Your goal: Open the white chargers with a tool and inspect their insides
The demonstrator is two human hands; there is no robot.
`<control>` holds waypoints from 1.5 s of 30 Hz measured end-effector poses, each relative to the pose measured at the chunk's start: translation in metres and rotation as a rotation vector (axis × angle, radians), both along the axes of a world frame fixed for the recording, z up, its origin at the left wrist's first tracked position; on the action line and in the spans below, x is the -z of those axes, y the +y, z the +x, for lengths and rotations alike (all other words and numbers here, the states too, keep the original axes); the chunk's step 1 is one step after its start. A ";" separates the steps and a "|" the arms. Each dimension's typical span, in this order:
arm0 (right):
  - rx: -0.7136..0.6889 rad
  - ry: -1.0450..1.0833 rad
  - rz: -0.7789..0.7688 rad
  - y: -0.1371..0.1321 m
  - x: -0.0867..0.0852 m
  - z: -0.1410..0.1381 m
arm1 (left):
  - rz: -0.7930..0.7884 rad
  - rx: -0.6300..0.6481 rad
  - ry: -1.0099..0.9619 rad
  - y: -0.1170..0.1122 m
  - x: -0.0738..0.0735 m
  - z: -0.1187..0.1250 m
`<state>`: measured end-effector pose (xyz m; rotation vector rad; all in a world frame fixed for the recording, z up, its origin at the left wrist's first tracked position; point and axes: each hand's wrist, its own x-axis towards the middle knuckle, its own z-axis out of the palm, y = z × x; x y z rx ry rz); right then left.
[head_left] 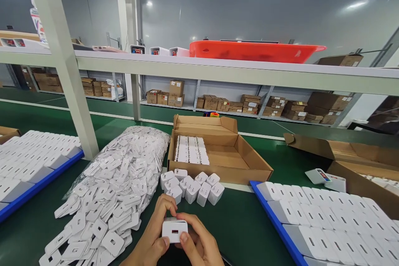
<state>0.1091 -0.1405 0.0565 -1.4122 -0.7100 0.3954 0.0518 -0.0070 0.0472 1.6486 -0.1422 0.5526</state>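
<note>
Thumbs and curled fingers of the bare left hand (156, 226) and bare right hand (201, 241) close around a small white plastic block (174, 238) with a dark rectangular slot, in front of the open brown cardboard box (255, 173). Just before that box stand loose white plastic cubes (204, 193). Left of it lie flat white slotted plates (112, 243); right, a blue-rimmed tray (278, 227) bears rows of white slotted blocks (314, 241).

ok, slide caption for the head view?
Left hand and right hand hold a white casing beside loose white plates.
</note>
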 end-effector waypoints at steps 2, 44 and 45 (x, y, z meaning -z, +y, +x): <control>0.006 -0.076 0.029 0.000 -0.001 0.002 | -0.028 -0.017 0.026 -0.001 -0.001 0.000; 0.195 0.067 0.123 -0.003 -0.010 0.000 | -0.072 -0.070 0.215 -0.013 -0.015 -0.006; 0.195 0.080 0.121 -0.002 -0.010 0.000 | -0.058 -0.087 0.207 -0.013 -0.015 -0.006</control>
